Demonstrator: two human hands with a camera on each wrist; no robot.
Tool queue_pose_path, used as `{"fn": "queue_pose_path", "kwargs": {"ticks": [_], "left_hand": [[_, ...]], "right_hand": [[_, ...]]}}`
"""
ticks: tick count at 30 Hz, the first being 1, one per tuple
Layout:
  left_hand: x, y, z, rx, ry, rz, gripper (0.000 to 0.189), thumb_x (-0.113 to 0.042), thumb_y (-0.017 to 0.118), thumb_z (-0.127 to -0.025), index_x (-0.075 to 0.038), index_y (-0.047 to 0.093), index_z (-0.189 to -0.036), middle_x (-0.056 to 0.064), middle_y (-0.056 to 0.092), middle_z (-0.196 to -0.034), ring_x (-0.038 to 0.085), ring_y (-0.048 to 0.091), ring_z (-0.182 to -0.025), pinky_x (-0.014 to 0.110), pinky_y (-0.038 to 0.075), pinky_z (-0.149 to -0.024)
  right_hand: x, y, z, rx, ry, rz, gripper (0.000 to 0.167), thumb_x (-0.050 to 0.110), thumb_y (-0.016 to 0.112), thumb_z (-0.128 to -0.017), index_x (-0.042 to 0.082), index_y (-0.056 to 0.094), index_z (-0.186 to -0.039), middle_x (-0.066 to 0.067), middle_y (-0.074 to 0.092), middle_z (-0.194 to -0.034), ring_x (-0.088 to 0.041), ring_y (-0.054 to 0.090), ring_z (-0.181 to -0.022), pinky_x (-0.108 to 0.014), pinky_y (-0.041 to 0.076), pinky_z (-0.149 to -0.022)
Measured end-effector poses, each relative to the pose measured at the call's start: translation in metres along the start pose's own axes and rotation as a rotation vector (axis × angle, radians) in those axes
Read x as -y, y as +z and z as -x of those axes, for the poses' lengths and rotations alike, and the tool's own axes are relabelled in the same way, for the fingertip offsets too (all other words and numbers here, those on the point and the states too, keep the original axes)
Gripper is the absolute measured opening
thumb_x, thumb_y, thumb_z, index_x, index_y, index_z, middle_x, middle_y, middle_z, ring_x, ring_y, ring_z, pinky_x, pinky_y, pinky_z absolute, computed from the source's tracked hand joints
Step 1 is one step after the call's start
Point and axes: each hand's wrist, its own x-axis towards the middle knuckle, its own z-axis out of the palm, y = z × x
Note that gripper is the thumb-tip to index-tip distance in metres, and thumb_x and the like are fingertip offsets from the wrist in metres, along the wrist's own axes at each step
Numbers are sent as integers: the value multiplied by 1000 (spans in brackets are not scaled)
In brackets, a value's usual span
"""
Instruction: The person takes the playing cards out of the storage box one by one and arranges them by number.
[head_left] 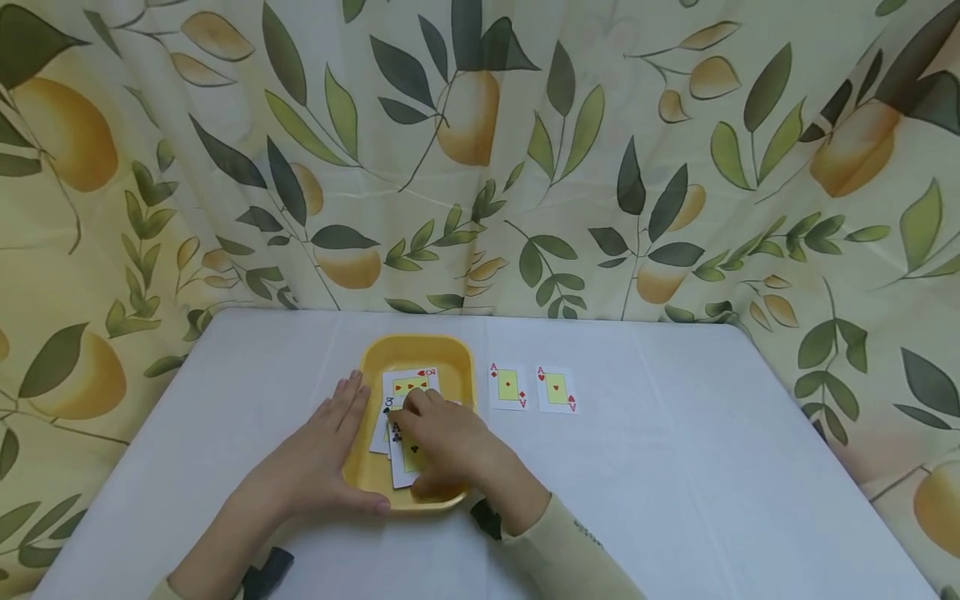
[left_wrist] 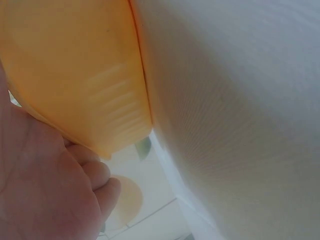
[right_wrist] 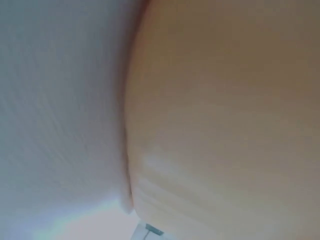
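A yellow plastic tray (head_left: 455, 354) stands on the table with several overlapping playing cards inside. An ace of clubs (head_left: 402, 477) lies uppermost, partly covered by my right hand (head_left: 450, 442). That hand reaches in over the right side, its fingers bent at the card's top and the thumb near its lower right edge. Behind it shows a card with red hearts (head_left: 412, 377). My left hand (head_left: 315, 454) rests along the tray's left side, fingers extended and thumb spread along the near rim. In the left wrist view, its fingers (left_wrist: 95, 172) lie against the tray wall (left_wrist: 100, 75).
To the right of the tray, a red ace of diamonds (head_left: 507, 387) and an ace of hearts (head_left: 556, 389) lie face up side by side. A white cloth covers the table (head_left: 675, 483). Behind it hangs a curtain (head_left: 525, 192) printed with fruit and leaves.
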Motion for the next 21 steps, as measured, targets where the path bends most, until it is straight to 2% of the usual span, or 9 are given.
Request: {"fn": "queue_pose_path", "kwargs": {"ticks": [5, 8, 12, 17, 21], "left_hand": [[0, -1, 0, 1, 3, 4, 147, -93, 63, -57, 2, 12, -158, 18, 1, -167, 37, 7, -154, 51, 21, -122], [-1, -2, 0, 19, -17, 14, 149, -94, 62, -56, 1, 11, -159, 16, -1, -168, 35, 5, -154, 51, 20, -123], [0, -3, -1, 27, -35, 5, 150, -96, 60, -54, 0, 11, -159, 15, -2, -168, 34, 5, -154, 51, 20, -123], [0, -2, -1, 27, -35, 12, 150, -94, 62, -54, 0, 9, -159, 15, -3, -168, 34, 4, -154, 50, 19, -123], [0, 0, -1, 26, -42, 18, 152, -95, 63, -53, 0, 9, -159, 16, -3, -168, 34, 4, -154, 50, 20, -123]], "right_hand": [[-3, -8, 2, -46, -14, -93, 95, 37, 91, -65, 18, 49, -148, 6, 45, -119, -10, 43, -105, -20, 48, -88], [-5, -15, 5, -62, -12, -140, 98, 35, 93, -66, 18, 46, -150, 5, 44, -122, -9, 42, -107, -16, 47, -89], [-10, -29, 11, -90, 5, -223, 99, 33, 93, -67, 18, 44, -151, 3, 45, -130, -10, 44, -110, -19, 49, -94], [-27, -50, 30, -170, 57, -317, 98, 30, 92, -65, 21, 45, -150, 2, 44, -136, -11, 44, -117, -27, 49, -101], [-49, -62, 51, -238, 110, -303, 96, 28, 92, -64, 23, 46, -149, 4, 42, -136, -12, 42, -118, -29, 51, -97]]}}
